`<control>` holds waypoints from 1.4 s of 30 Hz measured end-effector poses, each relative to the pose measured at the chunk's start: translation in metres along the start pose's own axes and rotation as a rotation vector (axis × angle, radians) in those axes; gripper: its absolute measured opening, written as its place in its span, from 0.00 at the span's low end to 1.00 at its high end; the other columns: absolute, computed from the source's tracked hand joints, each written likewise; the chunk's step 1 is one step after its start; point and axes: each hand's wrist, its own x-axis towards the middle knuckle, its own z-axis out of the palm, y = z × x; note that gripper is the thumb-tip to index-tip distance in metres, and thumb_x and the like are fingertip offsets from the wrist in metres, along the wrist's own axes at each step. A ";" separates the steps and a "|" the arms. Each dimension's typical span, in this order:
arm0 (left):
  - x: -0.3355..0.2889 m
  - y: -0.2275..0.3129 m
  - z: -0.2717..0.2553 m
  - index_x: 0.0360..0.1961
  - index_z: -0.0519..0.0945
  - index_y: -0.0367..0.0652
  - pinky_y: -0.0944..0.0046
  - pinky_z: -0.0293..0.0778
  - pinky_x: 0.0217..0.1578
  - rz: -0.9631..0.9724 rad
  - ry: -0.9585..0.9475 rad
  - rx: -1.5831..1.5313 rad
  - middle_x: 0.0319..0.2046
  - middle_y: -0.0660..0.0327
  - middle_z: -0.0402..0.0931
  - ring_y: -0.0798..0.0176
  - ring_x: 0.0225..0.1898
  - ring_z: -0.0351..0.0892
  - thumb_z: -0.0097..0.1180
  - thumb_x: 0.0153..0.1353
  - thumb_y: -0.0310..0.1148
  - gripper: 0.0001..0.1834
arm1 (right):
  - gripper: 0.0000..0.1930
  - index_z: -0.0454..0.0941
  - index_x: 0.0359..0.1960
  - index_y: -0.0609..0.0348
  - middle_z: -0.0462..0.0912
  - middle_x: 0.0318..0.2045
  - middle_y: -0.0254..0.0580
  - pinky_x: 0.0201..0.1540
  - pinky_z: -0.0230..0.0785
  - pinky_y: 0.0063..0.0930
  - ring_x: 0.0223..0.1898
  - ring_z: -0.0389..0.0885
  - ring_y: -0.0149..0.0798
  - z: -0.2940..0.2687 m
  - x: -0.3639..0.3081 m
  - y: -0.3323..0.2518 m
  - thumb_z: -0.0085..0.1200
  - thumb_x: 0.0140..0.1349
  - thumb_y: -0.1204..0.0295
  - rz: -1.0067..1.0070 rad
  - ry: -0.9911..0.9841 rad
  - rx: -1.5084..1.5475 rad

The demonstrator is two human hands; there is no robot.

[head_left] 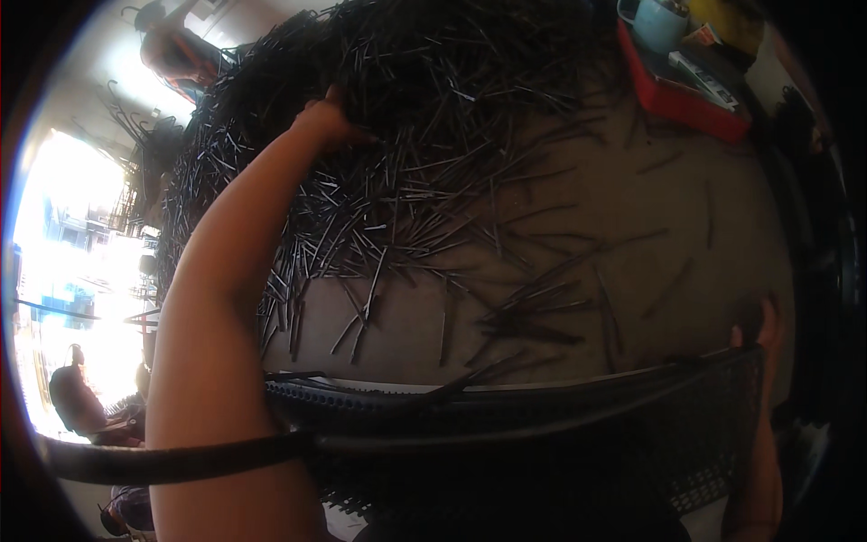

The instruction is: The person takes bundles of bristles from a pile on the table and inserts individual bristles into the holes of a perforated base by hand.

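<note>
A large heap of thin black strips (pixel 397 194) covers the far and left part of a brown tabletop (pixel 668 235). Stretched far forward, my left hand (pixel 330 122) lies on the heap, its thumb pointing right and apart from the other fingers. Some of its fingers are hidden among the strips, and no held piece shows. Close to my body stands a black plastic basket (pixel 722 397) with perforated sides. At its right end, my right hand (pixel 766 327) grips the upper edge, thumb and fingers on either side.
Loose strips (pixel 533 321) lie scattered between heap and basket. A red tray (pixel 677 108) at the far right holds a light blue mug (pixel 659 25) and small items. A dark curved bar (pixel 181 459) crosses my left forearm. Other people (pixel 176 54) are at the left, beside a bright opening.
</note>
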 end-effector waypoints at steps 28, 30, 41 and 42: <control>-0.207 -0.008 -0.050 0.59 0.75 0.47 0.54 0.74 0.53 0.465 -0.087 -0.327 0.52 0.48 0.72 0.45 0.54 0.76 0.71 0.40 0.30 0.38 | 0.20 0.69 0.56 0.63 0.66 0.63 0.55 0.64 0.62 0.44 0.64 0.65 0.56 0.010 0.003 0.017 0.55 0.62 0.75 -0.169 -0.066 0.164; -0.202 -0.016 -0.059 0.64 0.69 0.49 0.55 0.73 0.57 0.501 -0.159 -0.424 0.58 0.50 0.70 0.47 0.58 0.74 0.72 0.41 0.26 0.45 | 0.20 0.70 0.56 0.63 0.66 0.63 0.56 0.64 0.62 0.44 0.64 0.65 0.56 0.009 0.004 0.020 0.55 0.62 0.75 -0.200 -0.068 0.151; -0.165 0.007 -0.103 0.70 0.52 0.32 0.51 0.63 0.65 0.097 -0.277 -0.573 0.69 0.40 0.55 0.48 0.69 0.60 0.77 0.40 0.43 0.61 | 0.32 0.71 0.54 0.66 0.65 0.63 0.62 0.61 0.66 0.48 0.63 0.66 0.60 0.062 0.021 0.109 0.61 0.59 0.51 -0.417 0.069 0.139; -0.164 0.022 -0.099 0.70 0.53 0.30 0.51 0.63 0.65 0.071 -0.289 -0.273 0.67 0.38 0.57 0.48 0.69 0.60 0.77 0.39 0.50 0.64 | 0.32 0.71 0.54 0.66 0.65 0.63 0.62 0.61 0.66 0.48 0.63 0.66 0.60 0.063 0.024 0.114 0.61 0.59 0.51 -0.420 0.068 0.139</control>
